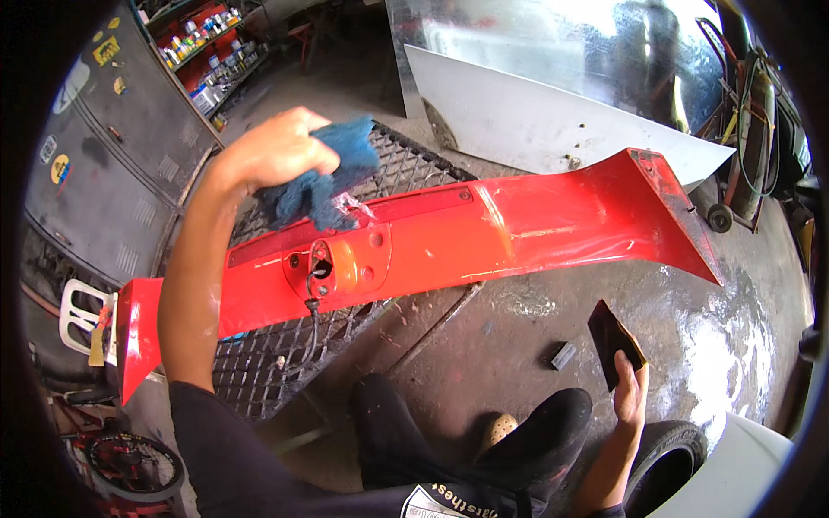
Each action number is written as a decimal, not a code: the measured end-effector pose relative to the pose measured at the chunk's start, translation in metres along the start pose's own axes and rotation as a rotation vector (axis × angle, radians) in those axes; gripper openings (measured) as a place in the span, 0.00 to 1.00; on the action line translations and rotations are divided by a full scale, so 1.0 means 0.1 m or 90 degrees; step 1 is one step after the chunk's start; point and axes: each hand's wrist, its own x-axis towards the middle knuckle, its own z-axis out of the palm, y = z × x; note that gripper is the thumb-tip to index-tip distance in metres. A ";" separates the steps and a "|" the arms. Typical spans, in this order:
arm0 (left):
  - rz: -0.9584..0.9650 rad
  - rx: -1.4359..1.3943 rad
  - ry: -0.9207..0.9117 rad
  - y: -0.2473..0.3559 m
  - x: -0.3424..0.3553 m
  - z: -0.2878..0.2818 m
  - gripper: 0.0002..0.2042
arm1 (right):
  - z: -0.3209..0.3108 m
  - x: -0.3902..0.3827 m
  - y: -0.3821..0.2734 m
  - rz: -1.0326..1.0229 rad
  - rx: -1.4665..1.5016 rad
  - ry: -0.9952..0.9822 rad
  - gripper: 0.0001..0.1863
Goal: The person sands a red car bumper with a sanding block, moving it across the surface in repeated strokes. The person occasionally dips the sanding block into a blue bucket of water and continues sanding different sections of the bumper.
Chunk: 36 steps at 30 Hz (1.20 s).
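A long, glossy red vehicle panel shaped like a spoiler lies across a black mesh stand. A dark cable hangs from the opening near its middle. My left hand is closed round a crumpled blue cloth, held at the panel's far edge. Whether the cloth touches the red surface, I cannot tell. Off to the right, near my knee, my right hand grips a dark folded sheet of sandpaper with a yellowish edge, apart from the panel.
A small grey block sits on the concrete floor. At the lower right are a tyre and a white panel. Grey lockers and a shelf of bottles stand at the far left. Sheet panels lean at the back.
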 end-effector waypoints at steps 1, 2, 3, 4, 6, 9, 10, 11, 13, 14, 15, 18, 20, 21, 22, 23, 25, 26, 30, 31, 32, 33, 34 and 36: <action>-0.007 -0.020 -0.024 -0.02 -0.05 -0.03 0.13 | -0.03 -0.03 -0.01 0.005 -0.007 0.005 0.25; -0.072 0.028 -0.046 -0.04 -0.12 -0.07 0.12 | -0.05 -0.06 -0.02 -0.011 0.013 0.029 0.25; -0.077 0.025 -0.055 -0.07 -0.18 -0.09 0.12 | -0.07 -0.09 -0.02 -0.002 0.021 0.050 0.26; -0.114 0.042 -0.053 -0.11 -0.24 -0.11 0.12 | -0.08 -0.12 -0.03 0.008 0.022 0.064 0.26; -0.139 0.082 -0.020 -0.22 -0.32 -0.10 0.15 | -0.06 -0.16 -0.02 -0.022 0.013 0.045 0.27; -0.176 0.110 -0.030 -0.42 -0.27 -0.07 0.17 | 0.01 -0.21 -0.01 0.039 -0.021 -0.005 0.26; -0.156 0.096 -0.032 -0.46 -0.20 -0.04 0.17 | 0.05 -0.22 -0.01 0.044 -0.025 -0.015 0.27; -0.093 0.041 -0.043 -0.47 -0.13 0.01 0.15 | 0.08 -0.22 -0.01 0.042 -0.022 0.012 0.27; -0.018 -0.174 -0.115 -0.38 0.04 0.18 0.13 | 0.15 -0.24 -0.02 0.033 -0.032 0.006 0.27; 0.023 -0.173 -0.094 -0.28 0.15 0.31 0.13 | 0.18 -0.24 -0.02 0.028 -0.035 0.002 0.27; 0.019 -0.245 -0.092 -0.15 0.22 0.46 0.12 | 0.21 -0.24 -0.02 0.022 -0.037 -0.002 0.27; 0.037 -0.256 -0.037 0.17 0.42 0.84 0.16 | 0.26 -0.23 -0.04 -0.026 -0.036 -0.024 0.27; 0.036 -0.334 0.043 0.19 0.47 0.94 0.18 | 0.27 -0.23 -0.04 -0.001 -0.059 -0.012 0.26; 0.002 -0.368 0.019 0.12 0.47 0.93 0.20 | 0.27 -0.22 -0.04 -0.001 -0.058 0.001 0.26; -0.023 -0.426 -0.016 -0.01 0.47 0.87 0.21 | 0.27 -0.21 -0.04 -0.032 -0.042 0.005 0.26; 0.073 -0.172 0.149 -0.17 0.48 0.80 0.21 | 0.27 -0.20 -0.05 -0.045 -0.032 0.024 0.24; 0.126 -0.024 0.251 -0.57 0.45 0.63 0.20 | 0.27 -0.17 -0.06 -0.005 0.012 0.076 0.24; 0.067 0.065 0.246 -0.78 0.46 0.55 0.21 | 0.27 -0.16 -0.07 -0.006 0.034 0.104 0.23; -0.054 0.255 0.199 -1.53 0.41 0.65 0.28 | 0.37 -0.10 -0.16 -0.041 -0.035 0.027 0.23; -0.070 0.250 0.177 -1.67 0.37 0.74 0.32 | 0.42 -0.07 -0.20 -0.054 -0.034 -0.008 0.24; -0.129 0.206 0.132 -1.78 0.31 0.86 0.38 | 0.49 -0.03 -0.24 -0.052 -0.076 -0.033 0.23; -0.136 0.136 0.051 -1.87 0.24 0.93 0.42 | 0.58 0.03 -0.28 -0.131 -0.014 -0.077 0.24; -0.123 0.125 0.010 -1.92 0.14 0.99 0.42 | 0.68 0.09 -0.32 -0.179 0.030 -0.111 0.24; -0.065 0.168 0.060 -1.94 -0.06 1.04 0.37 | 0.95 0.25 -0.40 -0.176 -0.110 -0.064 0.25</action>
